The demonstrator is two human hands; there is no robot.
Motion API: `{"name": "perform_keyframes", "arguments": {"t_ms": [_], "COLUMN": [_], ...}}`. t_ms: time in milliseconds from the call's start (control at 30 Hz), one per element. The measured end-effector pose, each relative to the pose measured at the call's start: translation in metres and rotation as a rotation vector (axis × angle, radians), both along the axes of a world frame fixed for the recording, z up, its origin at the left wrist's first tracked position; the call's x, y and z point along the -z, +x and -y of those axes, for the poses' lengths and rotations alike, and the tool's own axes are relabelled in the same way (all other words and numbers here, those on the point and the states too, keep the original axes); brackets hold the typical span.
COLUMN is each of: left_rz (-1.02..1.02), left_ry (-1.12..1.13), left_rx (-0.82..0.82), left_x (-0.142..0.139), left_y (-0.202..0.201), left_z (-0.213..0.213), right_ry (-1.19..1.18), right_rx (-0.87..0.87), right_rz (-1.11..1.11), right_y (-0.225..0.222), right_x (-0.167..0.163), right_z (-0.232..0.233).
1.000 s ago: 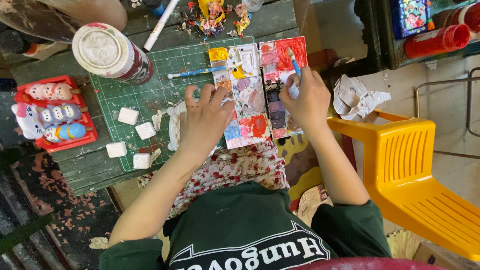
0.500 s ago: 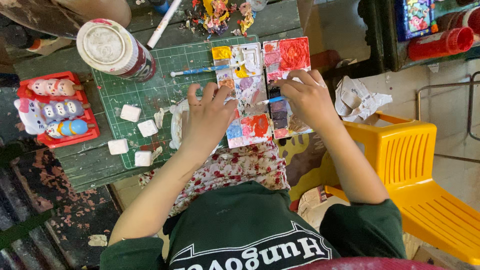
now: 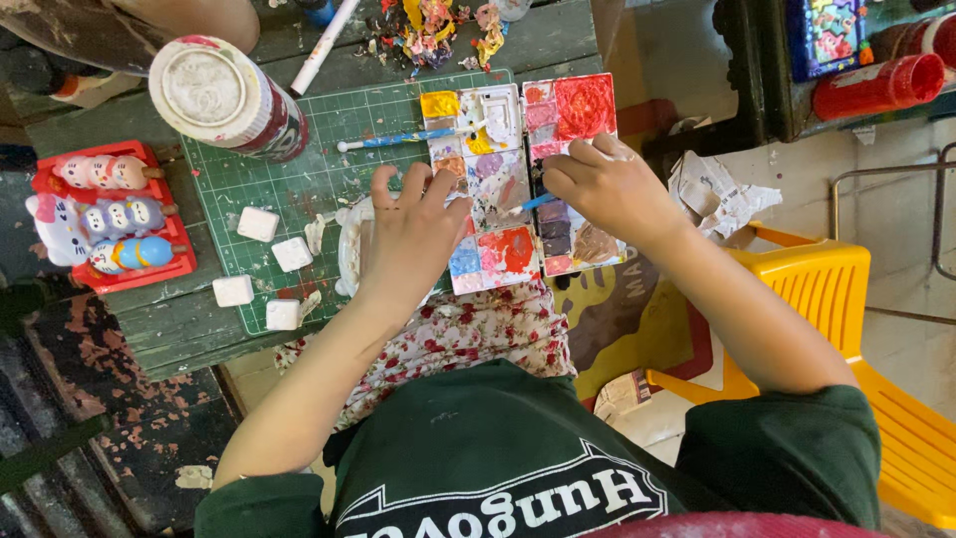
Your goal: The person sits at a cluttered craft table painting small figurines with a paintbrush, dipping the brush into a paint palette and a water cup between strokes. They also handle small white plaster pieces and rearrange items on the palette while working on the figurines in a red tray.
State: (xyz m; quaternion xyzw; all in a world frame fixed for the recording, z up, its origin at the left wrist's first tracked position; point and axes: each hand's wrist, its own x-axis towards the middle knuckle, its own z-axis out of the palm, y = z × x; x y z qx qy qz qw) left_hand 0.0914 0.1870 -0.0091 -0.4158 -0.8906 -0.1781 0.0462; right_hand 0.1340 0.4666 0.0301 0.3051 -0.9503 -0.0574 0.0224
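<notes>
The right hand point(image 3: 607, 189) pinches a blue paintbrush point(image 3: 526, 205) over the paint palette point(image 3: 518, 179); left hand point(image 3: 418, 234), fingers spread, steadies it at the worktop point(image 3: 179, 334) edge. A slip could smear colours or tip the palette off.

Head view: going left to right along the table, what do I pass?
Red tray of painted figurines → small white blocks on the green cutting mat → left hand → paint palette → right hand holding a blue brush → crumpled paper → yellow chair.
</notes>
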Motion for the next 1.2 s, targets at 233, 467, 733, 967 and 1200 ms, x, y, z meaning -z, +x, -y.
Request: {"name": "perform_keyframes", "arguments": {"t_ms": [233, 467, 733, 967, 1200], "left_rz": [-0.013, 0.019, -0.013, -0.038, -0.042], "left_ry": [0.004, 0.022, -0.007, -0.02, -0.031], "left_rx": [-0.011, -0.01, -0.01, -0.022, -0.031], "left_x": [0.004, 0.004, 0.007, 0.006, 0.005], "left_y": [0.001, 0.003, 0.002, 0.003, 0.004], "left_z": [0.0, -0.001, -0.001, -0.001, -0.002], "right_ry": [-0.295, -0.392, -0.281, -0.075, -0.332], "right_rx": [0.141, 0.175, 0.12, 0.032, 0.16], "right_rz": [0.186, 0.185, 0.121, 0.038, 0.227], "right_y": [-0.001, 0.0, 0.002, 0.002, -0.003], "right_x": [0.009, 0.008, -0.002, -0.007, 0.005], "right_z": [-0.008, -0.012, -0.007, -0.003, -0.01]}}
